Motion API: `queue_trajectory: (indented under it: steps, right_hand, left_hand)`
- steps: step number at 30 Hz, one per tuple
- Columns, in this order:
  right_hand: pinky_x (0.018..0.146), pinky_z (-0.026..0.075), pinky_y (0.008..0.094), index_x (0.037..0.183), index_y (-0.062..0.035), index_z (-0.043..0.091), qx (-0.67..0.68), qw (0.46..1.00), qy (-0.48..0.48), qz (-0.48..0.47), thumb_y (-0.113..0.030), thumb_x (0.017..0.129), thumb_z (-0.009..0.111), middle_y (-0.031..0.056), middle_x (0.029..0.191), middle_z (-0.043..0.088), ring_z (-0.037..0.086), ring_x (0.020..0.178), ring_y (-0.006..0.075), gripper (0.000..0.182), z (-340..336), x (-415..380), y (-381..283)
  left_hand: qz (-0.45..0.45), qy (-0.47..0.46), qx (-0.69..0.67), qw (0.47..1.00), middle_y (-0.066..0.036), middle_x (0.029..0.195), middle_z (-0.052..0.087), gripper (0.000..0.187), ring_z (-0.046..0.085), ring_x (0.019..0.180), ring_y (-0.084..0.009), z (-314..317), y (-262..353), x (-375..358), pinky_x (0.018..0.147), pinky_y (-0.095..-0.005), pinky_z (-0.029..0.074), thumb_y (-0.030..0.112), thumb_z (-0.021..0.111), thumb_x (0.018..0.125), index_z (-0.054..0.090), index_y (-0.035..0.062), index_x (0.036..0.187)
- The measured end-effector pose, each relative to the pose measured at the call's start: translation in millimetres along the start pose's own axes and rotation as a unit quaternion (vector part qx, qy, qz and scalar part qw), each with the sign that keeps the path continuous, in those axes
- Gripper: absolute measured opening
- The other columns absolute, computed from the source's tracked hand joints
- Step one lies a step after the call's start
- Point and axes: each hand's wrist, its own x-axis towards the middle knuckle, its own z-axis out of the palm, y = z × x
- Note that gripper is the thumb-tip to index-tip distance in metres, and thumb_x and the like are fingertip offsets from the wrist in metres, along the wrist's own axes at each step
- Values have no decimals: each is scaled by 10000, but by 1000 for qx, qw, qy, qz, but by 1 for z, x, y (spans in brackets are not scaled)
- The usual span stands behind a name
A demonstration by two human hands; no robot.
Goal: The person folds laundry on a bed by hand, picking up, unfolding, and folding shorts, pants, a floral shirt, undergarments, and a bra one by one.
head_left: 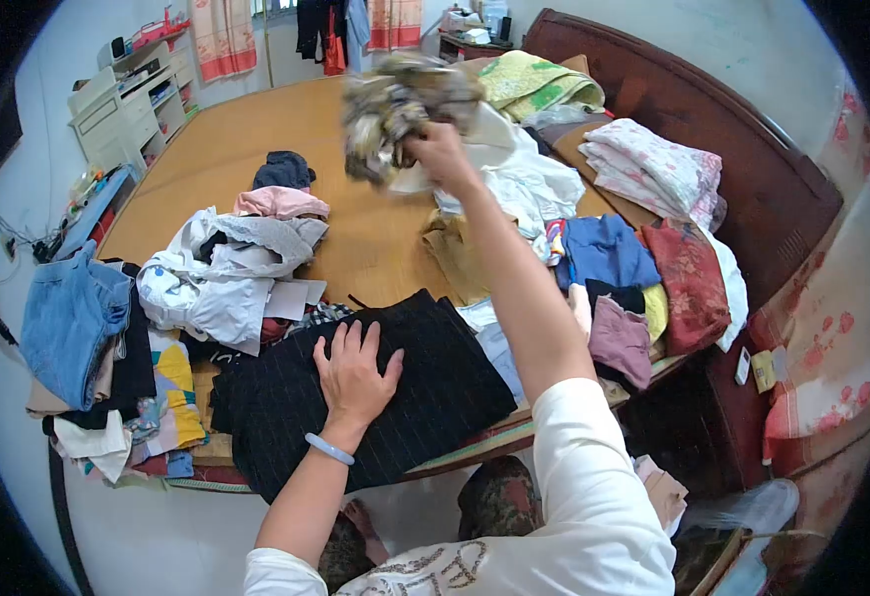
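My left hand (357, 375) lies flat with fingers spread on a folded black cloth with faint stripes (425, 382) at the bed's near edge. Stretched out over the bed, my right hand (440, 154) is closed on a bunched patterned garment (395, 109) in brown, grey and cream, blurred by motion. Behind it spreads a white garment (529, 179). A mustard-brown cloth (455, 253) lies below the raised arm. Left of the black cloth is a heap of white clothing (231, 268), with a pink piece (281, 202) and a dark bundle (284, 171) beyond.
Folded jeans (77, 318) top a pile at the left edge. On the right lie blue clothing (609, 253), a red patterned cloth (685, 283) and a floral quilt (653, 169). A dark wooden headboard (693, 119) borders the bed mat (256, 119). White shelves (137, 114) stand behind.
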Motion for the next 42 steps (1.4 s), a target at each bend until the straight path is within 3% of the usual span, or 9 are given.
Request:
queue_trajectory:
  steps: [2,8,14,23,25,28,34,36,42]
  right_hand:
    - [791,489,399,1021,-68,685,-241,970,-8,10,-170,742,614,249,934,642,622,892,390,306,3,-7,-16]
    - [759,490,378,950,-40,699,-90,979,132,125,-75,699,591,155,877,690,656,812,265,275,-63,-33,-31]
    - [946,468,389,1145,-20,576,507,847,157,33,-165,879,512,128,1170,606,593,1044,268,310,-185,-56,-107]
    - [958,464,440,1252,-24,506,384,909,159,-40,-182,914,525,103,1231,581,570,1118,266,373,-213,-251,-239]
    - [902,501,408,1245,-28,509,316,941,114,38,-187,907,545,93,1199,598,598,1073,239,375,-177,-301,-258]
    - [872,489,321,1205,-15,538,305,932,14,195,-85,785,606,65,1123,630,614,1004,177,431,-145,-351,-242]
    - [913,478,359,1181,-16,570,400,895,41,195,-169,874,572,82,1129,636,617,1030,207,343,-155,-375,-227]
    - [915,478,366,1197,-36,567,384,903,72,177,-181,915,558,77,1152,628,607,1052,202,318,-174,-376,-222]
    - [886,487,359,1189,-56,562,437,879,141,130,-171,902,597,55,1128,630,610,1027,180,311,-187,-378,-225]
  left_hand:
    - [3,8,-5,1000,-180,1203,572,485,471,1195,-326,1,-1,-2,1025,-514,265,385,605,829,592,43,1173]
    - [0,24,-12,1000,-173,1196,580,473,483,1181,-325,1,-4,-5,1019,-509,275,388,599,832,600,48,1162]
    - [-4,27,-8,1000,-148,1168,592,464,497,1167,-309,-5,-3,-9,1006,-514,295,401,600,829,614,59,1143]
    - [-6,93,-219,971,-170,1283,515,635,434,1238,-323,-14,12,-9,1056,-491,281,471,585,853,495,10,1281]
    - [-21,5,-614,789,-147,1324,496,576,416,1271,-282,-83,64,-18,1083,-407,295,393,554,906,459,4,1320]
    - [-104,-260,-929,241,-98,1344,481,476,438,1261,-192,-110,100,-70,1074,-375,353,229,483,972,380,23,1389]
    - [-310,-339,-865,200,-150,1187,607,346,625,1019,-229,-134,80,-152,884,-382,527,204,512,945,531,7,1229]
    - [-152,-299,-891,306,-146,1069,648,272,649,935,-224,-103,38,-155,825,-380,547,214,519,936,582,9,1103]
    - [-226,-91,-819,519,-79,918,669,236,653,844,-196,-217,53,-138,779,-376,542,279,521,960,602,58,954]
